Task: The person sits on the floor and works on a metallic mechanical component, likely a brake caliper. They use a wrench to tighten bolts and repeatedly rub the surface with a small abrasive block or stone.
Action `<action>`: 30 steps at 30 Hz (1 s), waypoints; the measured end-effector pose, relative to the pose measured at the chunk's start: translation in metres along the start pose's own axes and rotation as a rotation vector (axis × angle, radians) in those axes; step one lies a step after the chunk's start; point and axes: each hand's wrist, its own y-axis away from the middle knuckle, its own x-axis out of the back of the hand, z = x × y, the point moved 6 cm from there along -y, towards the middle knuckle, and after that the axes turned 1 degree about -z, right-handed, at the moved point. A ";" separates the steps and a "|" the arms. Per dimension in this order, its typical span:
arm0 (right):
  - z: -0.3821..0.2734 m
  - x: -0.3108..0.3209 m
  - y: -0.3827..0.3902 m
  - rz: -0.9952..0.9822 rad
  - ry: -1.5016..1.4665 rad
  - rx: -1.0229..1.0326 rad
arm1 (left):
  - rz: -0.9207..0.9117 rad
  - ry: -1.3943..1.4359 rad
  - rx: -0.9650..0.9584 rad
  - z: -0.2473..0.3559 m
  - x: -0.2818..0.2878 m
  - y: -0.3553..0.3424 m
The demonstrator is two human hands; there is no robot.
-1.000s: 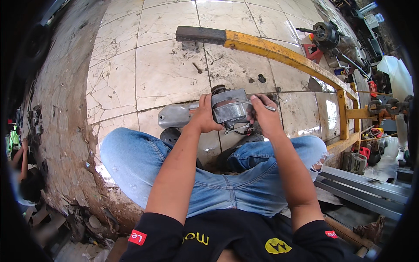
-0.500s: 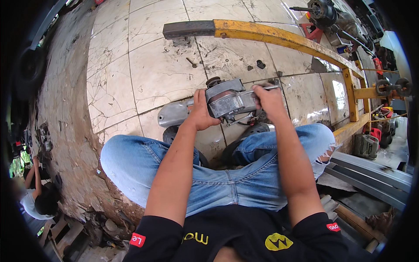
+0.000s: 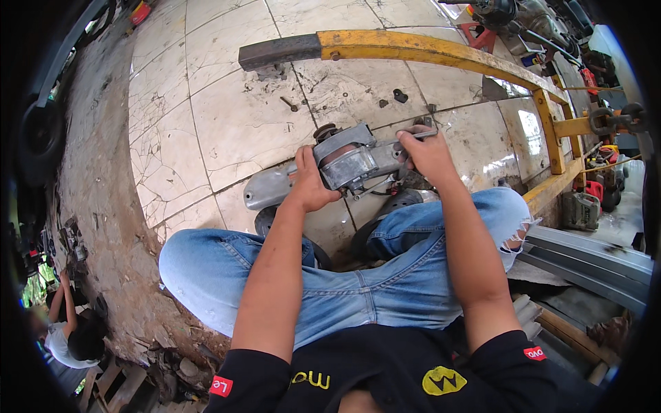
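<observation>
Housing point(image 3: 350, 167) between left hand point(image 3: 313, 186), touching it, and right hand point(image 3: 423, 153) gripping tool point(image 3: 428, 133)

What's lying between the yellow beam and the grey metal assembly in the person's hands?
The head view shows a bolt-like piece and some small dark pieces on the stained tiles between the yellow beam and the grey metal assembly.
</observation>
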 end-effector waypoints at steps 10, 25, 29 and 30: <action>0.008 0.012 -0.013 -0.004 0.024 -0.021 | 0.000 -0.015 0.009 -0.004 -0.005 -0.003; -0.009 -0.012 0.001 -0.159 0.025 -0.017 | 0.016 0.005 0.017 -0.008 -0.006 -0.002; 0.007 -0.008 -0.018 -0.052 0.108 0.001 | 0.009 -0.028 0.035 -0.005 -0.010 -0.005; 0.002 -0.006 -0.021 0.004 0.085 0.031 | 0.009 -0.030 0.041 -0.006 -0.008 -0.004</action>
